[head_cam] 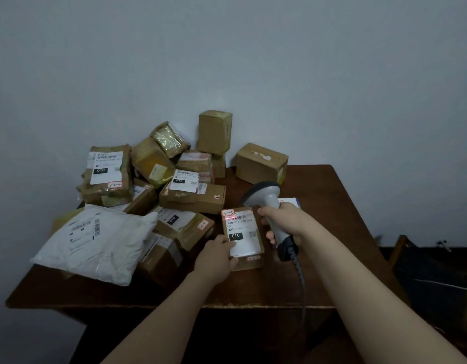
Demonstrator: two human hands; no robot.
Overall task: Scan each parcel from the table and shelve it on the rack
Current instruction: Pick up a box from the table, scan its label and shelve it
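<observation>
"Because the wooden table is so crowded beyond my left hand, that's where trouble could start," I say. "The heap of parcels sits just past my knuckles, and the white mailer bag lies out to that hand's far side. If I pull this box away carelessly, I judge the nearest cartons could slide."

"And the scan itself?"

"The small parcel is between my two hands, on the table or just above it; I cannot tell which. If it tips or my right wrist drifts, the beam could miss the barcode or catch a neighbouring label. The coiled cable hanging below my right hand might also snag on the table edge."

"How are you holding things?"

"My left fingers curl round the parcel's near corner, thumb on its label, pinching it steady. My right hand is wrapped tight round the handle of the scanner, whose head points down over the parcel's far end. The red line falls across the barcode, so I'd say scanning is under way and shelving hasn't begun. No rack shows from here."
</observation>
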